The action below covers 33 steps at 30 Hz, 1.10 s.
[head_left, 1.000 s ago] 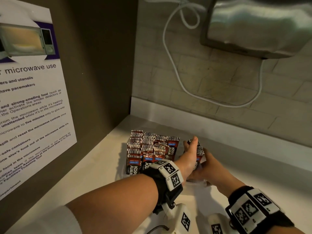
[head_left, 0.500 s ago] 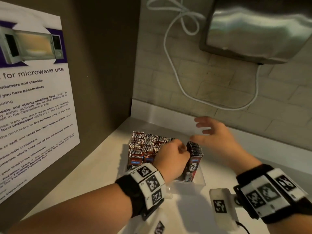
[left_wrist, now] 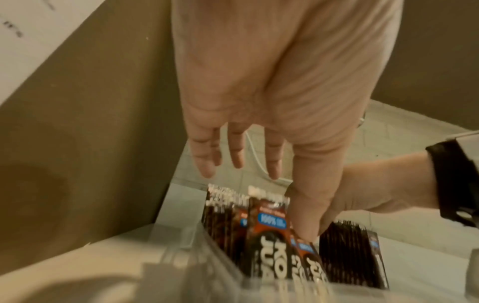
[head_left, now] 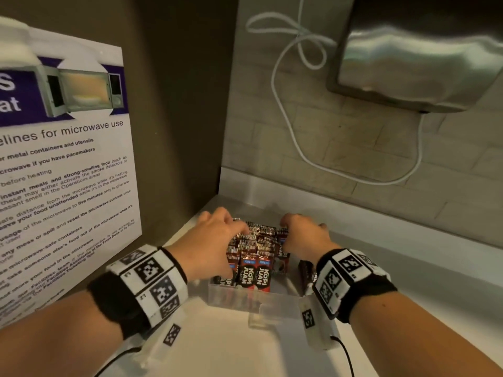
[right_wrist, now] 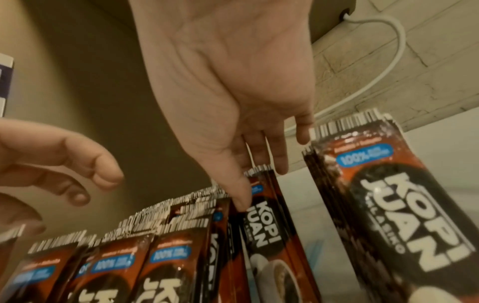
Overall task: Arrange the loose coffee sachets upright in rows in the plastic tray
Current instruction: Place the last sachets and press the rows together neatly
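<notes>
Sachets (head_left: pixel 254 263) upright in tray (head_left: pixel 253 300); left hand (head_left: pixel 215 240) fingers loose above, right hand (head_left: pixel 304 238) pinching one bundle.

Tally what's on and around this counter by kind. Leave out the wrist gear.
Hands: 2, left hand and right hand
Plastic tray: 1
Microwave poster: 1
Hand dryer: 1
White cable: 1
Coffee sachets: packed too tight to count
Total: 6, plus the sachets
</notes>
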{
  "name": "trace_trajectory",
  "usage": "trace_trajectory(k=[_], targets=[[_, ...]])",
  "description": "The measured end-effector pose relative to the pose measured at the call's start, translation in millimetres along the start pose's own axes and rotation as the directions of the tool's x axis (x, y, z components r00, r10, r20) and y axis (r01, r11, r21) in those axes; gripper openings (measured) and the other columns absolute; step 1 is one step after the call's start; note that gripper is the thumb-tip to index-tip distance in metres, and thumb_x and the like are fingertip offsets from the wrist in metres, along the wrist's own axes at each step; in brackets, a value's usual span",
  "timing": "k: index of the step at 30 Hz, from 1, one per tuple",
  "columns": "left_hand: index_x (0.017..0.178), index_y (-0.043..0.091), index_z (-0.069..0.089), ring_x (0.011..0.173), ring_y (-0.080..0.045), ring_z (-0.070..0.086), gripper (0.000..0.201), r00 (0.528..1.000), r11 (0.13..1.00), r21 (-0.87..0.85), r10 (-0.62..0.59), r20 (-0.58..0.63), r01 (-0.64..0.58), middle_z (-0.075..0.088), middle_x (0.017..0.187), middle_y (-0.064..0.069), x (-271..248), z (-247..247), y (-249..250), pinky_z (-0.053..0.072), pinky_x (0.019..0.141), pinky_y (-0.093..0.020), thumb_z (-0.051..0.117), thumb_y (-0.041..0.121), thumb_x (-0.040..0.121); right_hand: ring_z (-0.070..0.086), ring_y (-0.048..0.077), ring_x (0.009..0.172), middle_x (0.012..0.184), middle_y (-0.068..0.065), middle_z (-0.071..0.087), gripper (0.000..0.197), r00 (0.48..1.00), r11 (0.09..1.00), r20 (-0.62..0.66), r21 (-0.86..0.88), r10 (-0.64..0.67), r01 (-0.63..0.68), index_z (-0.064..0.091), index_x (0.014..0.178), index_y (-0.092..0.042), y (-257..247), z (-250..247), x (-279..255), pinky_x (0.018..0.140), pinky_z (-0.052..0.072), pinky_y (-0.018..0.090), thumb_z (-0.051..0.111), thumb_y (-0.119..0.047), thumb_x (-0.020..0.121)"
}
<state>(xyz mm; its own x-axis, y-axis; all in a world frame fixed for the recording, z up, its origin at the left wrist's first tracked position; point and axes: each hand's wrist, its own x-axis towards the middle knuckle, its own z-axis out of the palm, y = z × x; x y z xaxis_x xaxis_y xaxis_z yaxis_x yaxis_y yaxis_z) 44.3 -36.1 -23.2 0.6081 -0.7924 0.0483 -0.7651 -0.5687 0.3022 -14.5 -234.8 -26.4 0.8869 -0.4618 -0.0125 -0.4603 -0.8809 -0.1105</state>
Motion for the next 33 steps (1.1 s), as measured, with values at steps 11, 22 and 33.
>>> trace_trajectory(k=[11, 22, 33], targets=[[0.102, 0.032, 0.065, 0.104, -0.012, 0.049, 0.038, 0.996, 0.996, -0.025, 0.085, 0.003, -0.084, 0.051, 0.109, 0.009, 8.5, 15.4, -12.7, 0.04, 0.084, -0.022, 0.062, 0.002, 0.079, 0.058, 0.025, 0.095, 0.092, 0.001, 0.063, 0.022, 1.0, 0.996, -0.025, -0.093, 0.012, -0.014, 0.061, 0.099, -0.017, -1.0, 5.3, 8.8, 0.099, 0.027, 0.053, 0.05, -0.006, 0.083], [0.123, 0.036, 0.052, 0.112, -0.012, 0.048, 0.054, 0.996, 0.997, -0.039, 0.066, 0.052, -0.064, 0.048, 0.121, 0.01, 7.3, -0.2, -2.2, 0.045, 0.094, -0.032, 0.074, 0.048, 0.076, 0.054, 0.025, 0.102, 0.098, 0.001, 0.064, 0.015, 0.993, 0.998, -0.119, 0.064, 0.01, -0.003, 0.061, 0.092, -0.024, 20.9, -30.6, -8.6, 0.092, 0.039, 0.043, 0.064, -0.015, 0.081], [0.109, 0.022, 0.057, 0.108, -0.013, 0.055, 0.033, 0.972, 0.723, -0.671, 0.003, -0.236, -0.166, 0.06, 0.111, 0.002, 9.5, -1.7, 55.0, 0.042, 0.092, -0.027, 0.041, 0.048, 0.097, 0.058, 0.006, 0.059, 0.067, -0.002, 0.066, 0.036, 0.973, 0.872, -0.15, 0.436, -0.176, 0.225, 0.062, 0.072, -0.023, 56.0, -62.8, -49.5, 0.066, 0.048, 0.029, 0.074, 0.01, 0.07]])
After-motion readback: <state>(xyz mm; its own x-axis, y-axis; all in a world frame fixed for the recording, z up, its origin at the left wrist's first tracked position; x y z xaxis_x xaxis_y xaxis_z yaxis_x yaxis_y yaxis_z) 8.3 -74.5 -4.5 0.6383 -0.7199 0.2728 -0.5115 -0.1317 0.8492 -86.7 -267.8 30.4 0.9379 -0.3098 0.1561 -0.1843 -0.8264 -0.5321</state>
